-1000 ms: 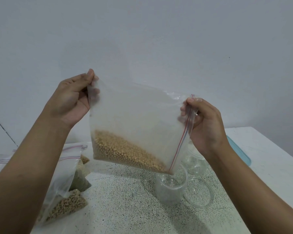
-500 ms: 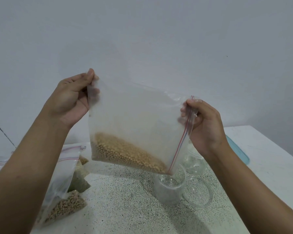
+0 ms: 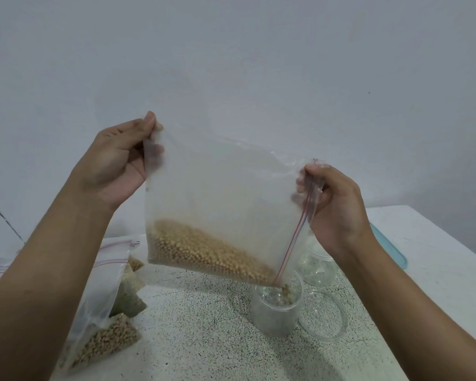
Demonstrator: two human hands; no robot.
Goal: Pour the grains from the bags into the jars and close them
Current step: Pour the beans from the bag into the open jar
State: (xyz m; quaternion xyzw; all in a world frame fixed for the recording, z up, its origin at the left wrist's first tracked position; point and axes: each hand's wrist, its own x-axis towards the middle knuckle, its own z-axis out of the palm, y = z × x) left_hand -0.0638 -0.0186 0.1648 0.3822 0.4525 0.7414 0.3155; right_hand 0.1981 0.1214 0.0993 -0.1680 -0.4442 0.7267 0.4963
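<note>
The speckled table point(image 3: 204, 347) lies under everything. Above it I hold the bag point(image 3: 217, 188) tilted, my left hand point(image 3: 116, 163) pinching its raised corner and my right hand point(image 3: 338, 207) pinching the red zip edge. At the table's left lie spare bags point(image 3: 102, 320). The open jar point(image 3: 272, 317) stands below the bag's low corner, with a lid point(image 3: 323, 316) just beside it. The grains point(image 3: 204, 248) pile toward that corner, a few at the jar's mouth.

The clear glossy plastic bag point(image 3: 220, 193) hangs over a see-through plastic jar point(image 3: 275, 312) on a matt speckled table point(image 3: 204, 339).
</note>
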